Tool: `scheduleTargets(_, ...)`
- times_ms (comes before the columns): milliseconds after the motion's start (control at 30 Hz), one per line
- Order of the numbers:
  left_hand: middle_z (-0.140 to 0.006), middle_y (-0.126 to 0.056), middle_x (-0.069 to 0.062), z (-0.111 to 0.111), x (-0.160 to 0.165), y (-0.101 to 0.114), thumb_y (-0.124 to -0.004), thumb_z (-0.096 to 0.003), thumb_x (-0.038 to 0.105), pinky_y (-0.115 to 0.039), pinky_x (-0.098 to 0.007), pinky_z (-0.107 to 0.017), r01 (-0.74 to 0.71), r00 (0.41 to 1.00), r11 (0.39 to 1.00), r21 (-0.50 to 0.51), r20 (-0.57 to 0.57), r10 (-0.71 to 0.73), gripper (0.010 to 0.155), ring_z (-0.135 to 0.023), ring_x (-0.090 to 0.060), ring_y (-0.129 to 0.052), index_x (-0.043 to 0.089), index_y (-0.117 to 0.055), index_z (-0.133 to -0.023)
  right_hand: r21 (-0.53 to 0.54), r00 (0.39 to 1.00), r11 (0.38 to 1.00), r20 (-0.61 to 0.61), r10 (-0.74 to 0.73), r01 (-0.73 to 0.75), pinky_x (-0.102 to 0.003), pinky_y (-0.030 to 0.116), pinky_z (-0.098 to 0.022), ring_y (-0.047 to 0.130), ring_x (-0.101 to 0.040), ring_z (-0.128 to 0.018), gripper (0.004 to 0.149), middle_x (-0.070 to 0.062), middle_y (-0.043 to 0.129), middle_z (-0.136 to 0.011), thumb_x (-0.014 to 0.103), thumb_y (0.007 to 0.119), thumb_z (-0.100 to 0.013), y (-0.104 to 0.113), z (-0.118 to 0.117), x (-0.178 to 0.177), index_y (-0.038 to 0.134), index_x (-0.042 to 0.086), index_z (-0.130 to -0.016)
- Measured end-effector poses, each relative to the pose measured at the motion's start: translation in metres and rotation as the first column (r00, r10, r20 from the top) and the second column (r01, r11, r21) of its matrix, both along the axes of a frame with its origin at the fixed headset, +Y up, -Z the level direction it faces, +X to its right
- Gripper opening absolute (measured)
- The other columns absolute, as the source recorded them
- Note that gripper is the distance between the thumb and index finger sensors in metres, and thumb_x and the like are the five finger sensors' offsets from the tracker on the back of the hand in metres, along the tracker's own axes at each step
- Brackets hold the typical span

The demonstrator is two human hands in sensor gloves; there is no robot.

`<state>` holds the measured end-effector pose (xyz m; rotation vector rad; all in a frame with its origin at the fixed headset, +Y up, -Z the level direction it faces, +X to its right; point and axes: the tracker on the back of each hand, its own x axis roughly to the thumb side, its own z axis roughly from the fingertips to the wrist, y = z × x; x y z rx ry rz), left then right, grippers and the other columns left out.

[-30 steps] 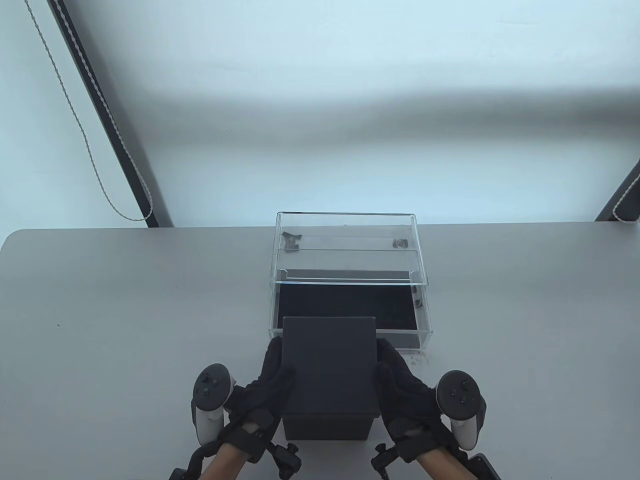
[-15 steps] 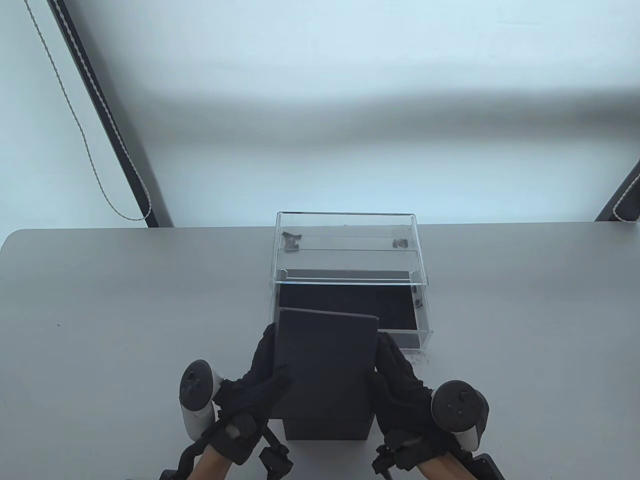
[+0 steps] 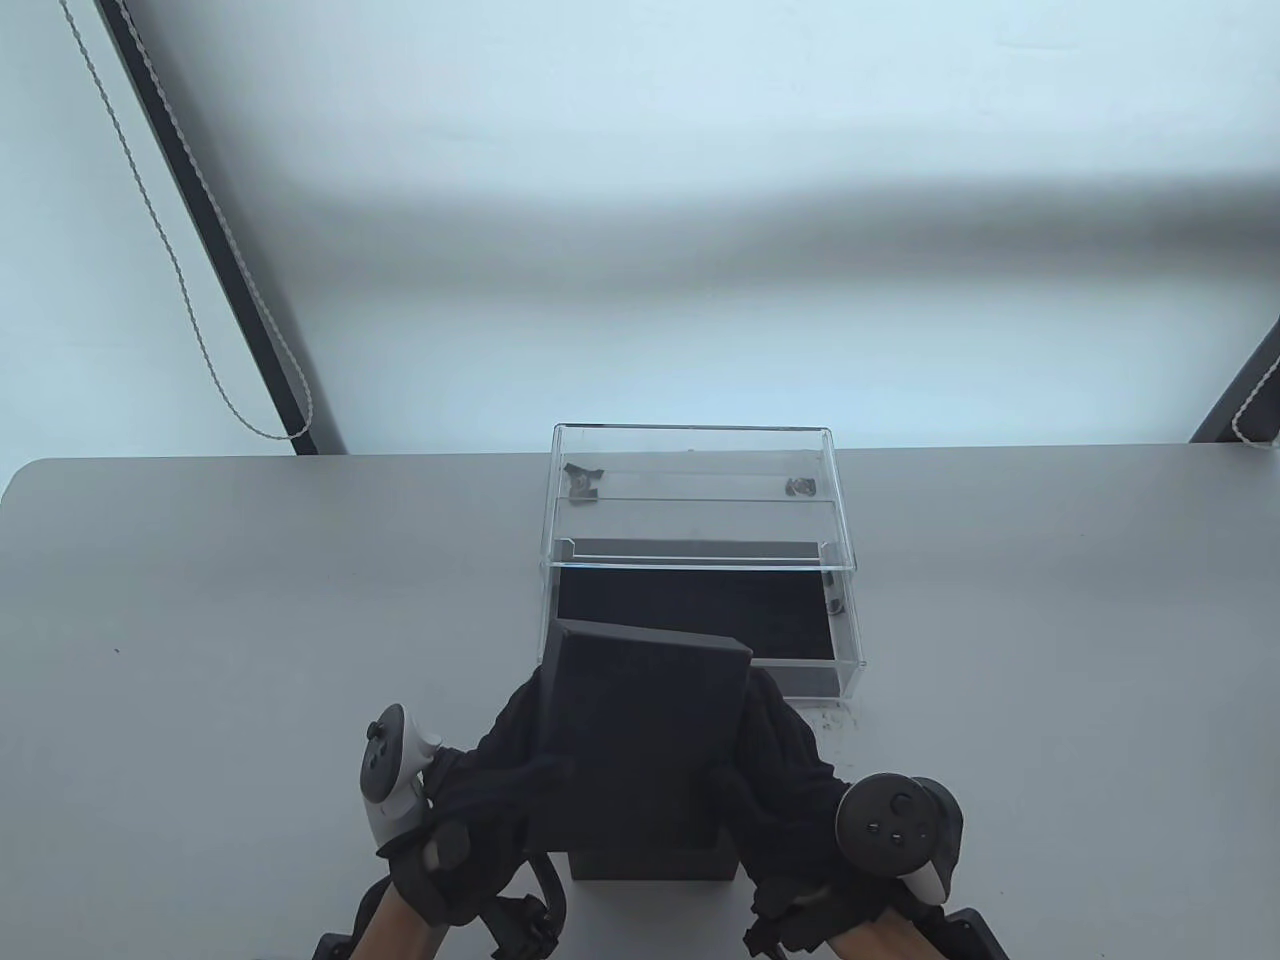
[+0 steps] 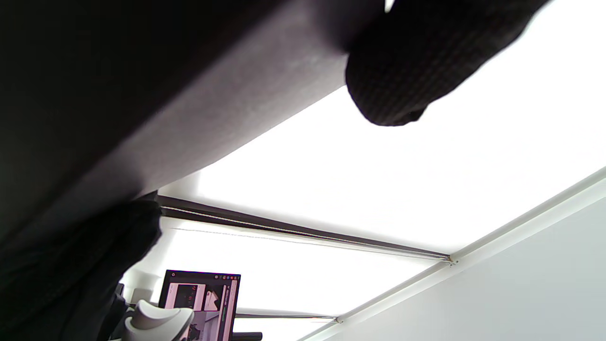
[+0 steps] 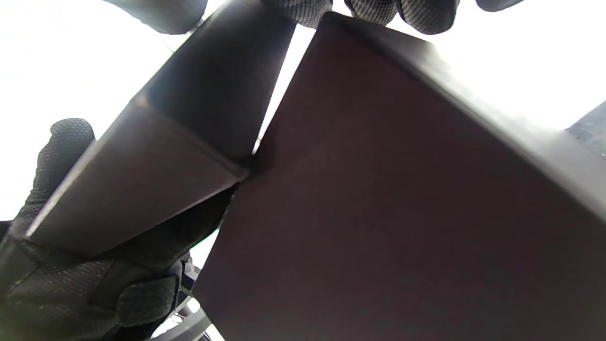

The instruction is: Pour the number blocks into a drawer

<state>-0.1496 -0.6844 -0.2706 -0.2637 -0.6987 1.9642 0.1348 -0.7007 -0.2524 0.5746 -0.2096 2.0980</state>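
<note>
A black box stands at the table's near edge in front of a clear acrylic case whose drawer is pulled out and shows a black floor. Its tall lid is tilted and raised off the base. My left hand grips the lid's left side and my right hand grips its right side. The right wrist view shows the lid close up under my fingertips. In the left wrist view the lid fills the top left. No number blocks are visible.
The grey table stretches to both sides. A window blind cord hangs behind the table on the left. A monitor shows low in the left wrist view. Small dark bits lie at the case's back corners.
Both hands have lifted the lid off the base and tilted it, its left side higher. The hands have turned outward and drawn slightly nearer.
</note>
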Motion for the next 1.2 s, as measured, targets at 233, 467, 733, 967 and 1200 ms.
scheduleTargets(233,-0.115,-0.065,-0.005,0.003,-0.002,0.012,-0.085,-0.0487,0.042,-0.058,-0.069,-0.075,-0.079,0.996,0.996,0.050,0.032,0.077,0.073,-0.102,-0.039,-0.079,0.023,-0.045,-0.107,0.005,1.000,1.000,-0.010,-0.016,0.016,-0.071,0.042,-0.070,0.044,-0.055,-0.101,0.080,-0.025,0.034,-0.115,0.062,0.058,-0.048,0.001,-0.001,0.001,0.038,0.016,-0.110)
scheduleTargets(467,-0.115,-0.065,-0.005,0.000,-0.029,0.026,-0.085,-0.0491,0.041,-0.057,-0.068,-0.076,-0.114,0.986,0.989,0.097,-0.107,0.124,0.072,-0.104,-0.035,-0.076,0.024,-0.046,-0.107,-0.033,0.999,0.999,0.011,-0.031,0.032,-0.071,0.041,-0.070,0.043,-0.055,-0.101,0.080,-0.024,0.034,-0.115,0.062,0.058,-0.048,-0.003,-0.005,0.006,0.038,0.015,-0.110)
scheduleTargets(733,-0.115,-0.064,-0.005,0.002,-0.066,0.041,-0.085,-0.0491,0.040,-0.057,-0.065,-0.077,0.003,0.939,0.982,0.188,-0.340,0.062,0.070,-0.105,-0.033,-0.074,0.025,-0.048,-0.106,-0.067,0.999,0.997,0.027,-0.040,0.042,-0.071,0.040,-0.070,0.042,-0.055,-0.101,0.081,-0.024,0.033,-0.116,0.062,0.058,-0.048,-0.007,-0.009,0.010,0.037,0.015,-0.110)
scheduleTargets(967,-0.115,-0.064,-0.005,0.004,-0.077,0.046,-0.086,-0.0483,0.038,-0.057,-0.067,-0.076,0.256,0.850,0.947,0.196,-0.513,-0.124,0.070,-0.105,-0.034,-0.073,0.025,-0.049,-0.106,-0.077,0.999,0.996,0.034,-0.031,0.034,-0.072,0.040,-0.070,0.042,-0.055,-0.101,0.081,-0.024,0.033,-0.116,0.062,0.058,-0.048,-0.005,-0.009,0.011,0.037,0.015,-0.110)
scheduleTargets(1200,-0.115,-0.063,-0.006,-0.003,-0.087,0.032,-0.086,-0.0478,0.036,-0.056,-0.068,-0.076,0.513,0.680,0.855,0.078,-0.645,-0.349,0.069,-0.106,-0.035,-0.071,0.025,-0.049,-0.106,-0.094,0.999,0.995,0.035,-0.020,0.023,-0.072,0.040,-0.070,0.043,-0.055,-0.101,0.081,-0.024,0.033,-0.116,0.063,0.058,-0.048,-0.006,-0.009,0.011,0.037,0.015,-0.110)
